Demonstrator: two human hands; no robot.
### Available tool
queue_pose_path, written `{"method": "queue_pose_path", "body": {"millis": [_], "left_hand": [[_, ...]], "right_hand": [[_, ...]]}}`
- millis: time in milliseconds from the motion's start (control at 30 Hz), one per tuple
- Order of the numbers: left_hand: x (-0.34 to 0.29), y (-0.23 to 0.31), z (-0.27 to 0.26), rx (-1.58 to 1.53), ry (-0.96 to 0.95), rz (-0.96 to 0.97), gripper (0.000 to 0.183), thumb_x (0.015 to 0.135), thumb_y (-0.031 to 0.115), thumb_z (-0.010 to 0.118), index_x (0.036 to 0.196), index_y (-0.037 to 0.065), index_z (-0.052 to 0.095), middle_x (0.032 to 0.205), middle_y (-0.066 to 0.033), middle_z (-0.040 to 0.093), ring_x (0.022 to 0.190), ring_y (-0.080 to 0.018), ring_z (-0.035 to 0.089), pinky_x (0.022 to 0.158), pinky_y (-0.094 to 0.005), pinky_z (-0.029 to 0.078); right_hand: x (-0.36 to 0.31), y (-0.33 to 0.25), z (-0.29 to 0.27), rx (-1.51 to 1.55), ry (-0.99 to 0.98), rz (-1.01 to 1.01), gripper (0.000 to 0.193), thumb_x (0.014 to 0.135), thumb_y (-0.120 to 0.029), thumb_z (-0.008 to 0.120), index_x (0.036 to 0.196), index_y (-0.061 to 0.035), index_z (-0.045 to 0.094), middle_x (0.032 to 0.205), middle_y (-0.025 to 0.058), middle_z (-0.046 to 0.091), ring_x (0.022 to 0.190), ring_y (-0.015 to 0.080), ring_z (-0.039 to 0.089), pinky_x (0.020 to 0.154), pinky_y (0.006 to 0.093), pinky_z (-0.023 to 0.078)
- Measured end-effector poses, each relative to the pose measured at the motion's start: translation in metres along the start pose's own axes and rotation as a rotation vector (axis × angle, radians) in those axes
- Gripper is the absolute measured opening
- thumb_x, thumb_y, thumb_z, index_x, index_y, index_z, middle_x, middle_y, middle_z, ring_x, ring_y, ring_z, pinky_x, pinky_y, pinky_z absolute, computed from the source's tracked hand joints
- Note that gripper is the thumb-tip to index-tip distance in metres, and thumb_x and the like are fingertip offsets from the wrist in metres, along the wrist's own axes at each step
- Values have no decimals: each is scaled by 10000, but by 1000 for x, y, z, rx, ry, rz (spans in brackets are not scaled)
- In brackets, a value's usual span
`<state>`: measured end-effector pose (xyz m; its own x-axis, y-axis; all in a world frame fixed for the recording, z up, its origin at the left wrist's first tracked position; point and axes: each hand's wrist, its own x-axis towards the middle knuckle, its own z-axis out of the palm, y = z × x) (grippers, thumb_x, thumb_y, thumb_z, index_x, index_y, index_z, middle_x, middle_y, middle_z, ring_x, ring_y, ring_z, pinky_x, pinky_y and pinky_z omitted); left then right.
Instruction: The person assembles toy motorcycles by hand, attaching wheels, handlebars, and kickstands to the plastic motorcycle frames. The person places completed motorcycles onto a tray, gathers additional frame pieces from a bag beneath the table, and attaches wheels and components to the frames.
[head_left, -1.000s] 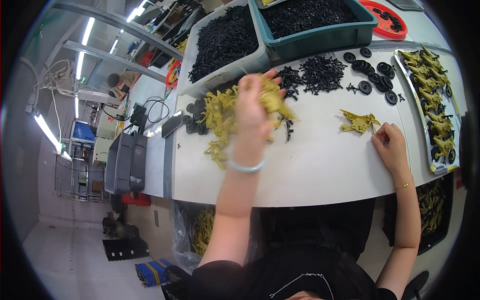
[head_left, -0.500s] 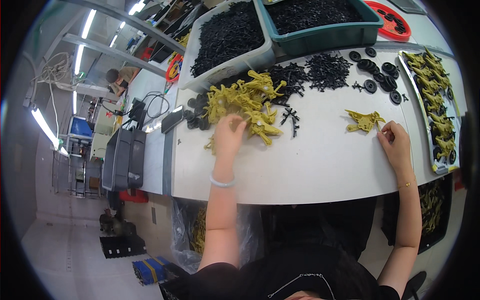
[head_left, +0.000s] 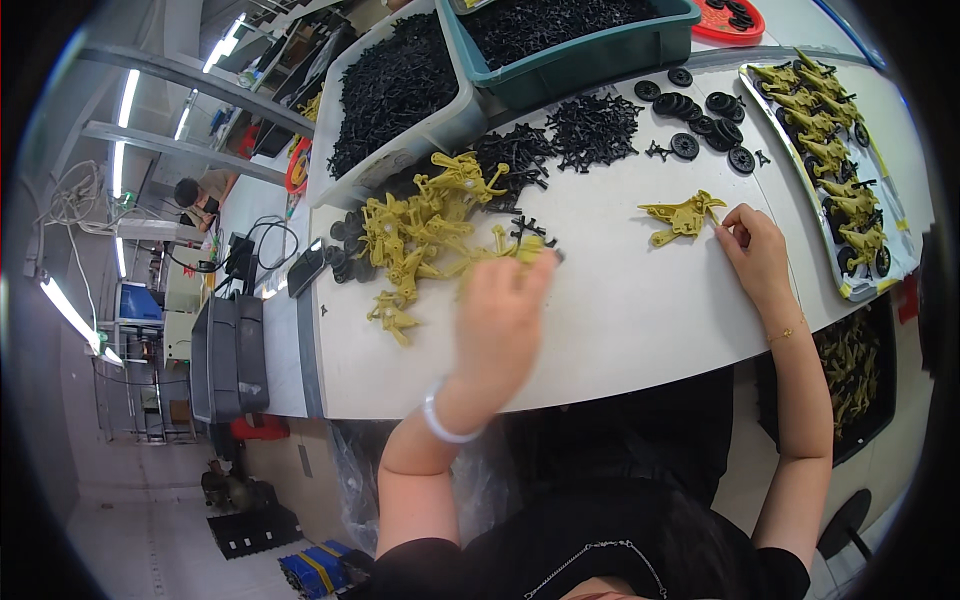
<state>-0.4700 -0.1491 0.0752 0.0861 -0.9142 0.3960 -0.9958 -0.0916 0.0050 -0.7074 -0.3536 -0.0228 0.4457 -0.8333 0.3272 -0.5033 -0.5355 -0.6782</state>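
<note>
Nothing you can read right now, operator, neither words nor numbers. Up at the far edge of your white, smooth work surface [head_left: 620, 330], a small pale slip with yellow on it [head_left: 474, 4] peeks out by the deep teal plastic tub [head_left: 590, 72], cut off by the picture's rim, any print too small. Past the surface's left edge, there's a tiny red mark on a pale cream, boxy cabinet [head_left: 180, 290], illegible; and a whitish patch [head_left: 250, 390] on your dark grey plastic crate [head_left: 212, 350], too blurred to make out.
</note>
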Motion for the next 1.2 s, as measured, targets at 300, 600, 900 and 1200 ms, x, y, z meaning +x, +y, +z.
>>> {"method": "queue_pose_path", "body": {"millis": [300,600,900,1200], "left_hand": [[14,60,73,-228,-190,123,371,746,54,615,1115,89,588,937,-83,540,887,-270,526,714,-373,486],[39,-1,63,-206,-187,183,388,760,111,665,1144,162,638,1037,-72,585,961,-273,524,798,-367,479],[37,11,72,-225,-70,247,331,729,99,640,1057,142,656,979,-44,588,883,-258,531,727,-345,482],[37,8,95,-263,115,417,122,706,120,624,828,118,628,918,-47,550,890,-246,528,684,-336,463]], "right_hand": [[-1,5,-4,-15,66,33,157,784,-89,707,809,-34,562,645,58,520,595,181,506,558,306,423],[-20,-47,10,81,274,-375,292,681,-48,763,902,-73,573,776,68,564,704,240,563,659,369,475],[-26,-84,57,149,-249,-110,226,720,-139,718,885,-64,584,811,86,610,768,269,604,669,370,494],[-31,-85,58,101,-230,-115,125,724,-22,659,757,-25,539,674,99,556,634,280,559,598,375,452]]}}
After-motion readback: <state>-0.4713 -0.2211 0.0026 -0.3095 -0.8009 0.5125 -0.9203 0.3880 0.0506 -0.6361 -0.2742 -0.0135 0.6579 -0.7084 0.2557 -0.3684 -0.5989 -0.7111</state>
